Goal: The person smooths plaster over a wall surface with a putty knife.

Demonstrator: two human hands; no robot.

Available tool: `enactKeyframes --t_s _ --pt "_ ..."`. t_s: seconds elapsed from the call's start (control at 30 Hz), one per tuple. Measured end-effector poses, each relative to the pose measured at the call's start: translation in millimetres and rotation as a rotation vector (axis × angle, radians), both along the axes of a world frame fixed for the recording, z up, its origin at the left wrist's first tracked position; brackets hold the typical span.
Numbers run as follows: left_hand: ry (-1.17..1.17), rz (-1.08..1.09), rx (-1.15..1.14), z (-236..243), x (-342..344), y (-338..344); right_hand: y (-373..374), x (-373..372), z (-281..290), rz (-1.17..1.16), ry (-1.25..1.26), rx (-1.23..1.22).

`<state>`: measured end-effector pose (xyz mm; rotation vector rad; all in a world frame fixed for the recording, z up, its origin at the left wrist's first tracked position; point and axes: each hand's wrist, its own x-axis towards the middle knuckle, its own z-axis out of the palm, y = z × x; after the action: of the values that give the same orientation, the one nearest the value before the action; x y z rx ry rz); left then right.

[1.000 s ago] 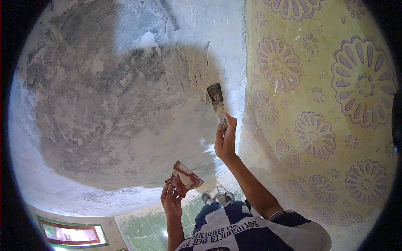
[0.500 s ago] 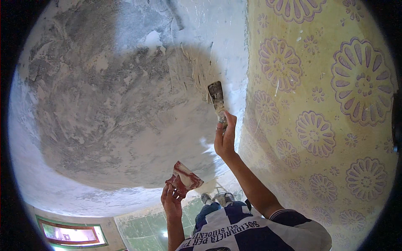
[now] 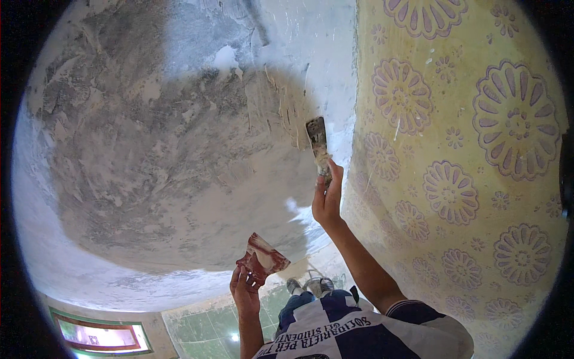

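Observation:
My right hand (image 3: 327, 194) grips the handle of a putty knife (image 3: 317, 134), whose dark, smeared blade points up at the wall. Putty cakes the knife around its neck. The blade lies close to the right edge of a grey and white plastered wall (image 3: 179, 161); whether it touches the surface I cannot tell. Lower down, my left hand (image 3: 245, 291) holds a dark red, flat-edged plastic spreader (image 3: 263, 258) with whitish putty smeared across its face. Fresh ridges of putty (image 3: 290, 113) run down the wall just left of the knife.
To the right, a yellow wall (image 3: 412, 197) with purple flower patterns meets the plastered wall at a corner. Below are green floor tiles (image 3: 203, 335), my shoes (image 3: 294, 286) and a green-framed opening (image 3: 101, 335) at the lower left.
My right hand and the putty knife have shifted slightly right, toward the corner. The left hand with the spreader stays almost where it was.

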<state>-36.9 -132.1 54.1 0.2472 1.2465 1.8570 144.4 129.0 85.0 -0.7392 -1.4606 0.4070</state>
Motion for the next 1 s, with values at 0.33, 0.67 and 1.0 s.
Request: enactKeyframes --t_s 0.33,0.67,1.0 --pt "0.018 0.041 -0.026 7 1 3 -22 10 -31 -0.017 -0.021 -0.028" --pt "0.020 0.000 -0.001 6 2 7 -11 11 -31 -0.010 -0.068 -0.026" --pt "0.012 0.008 -0.003 8 5 5 -2 6 17 -0.064 0.001 0.045"
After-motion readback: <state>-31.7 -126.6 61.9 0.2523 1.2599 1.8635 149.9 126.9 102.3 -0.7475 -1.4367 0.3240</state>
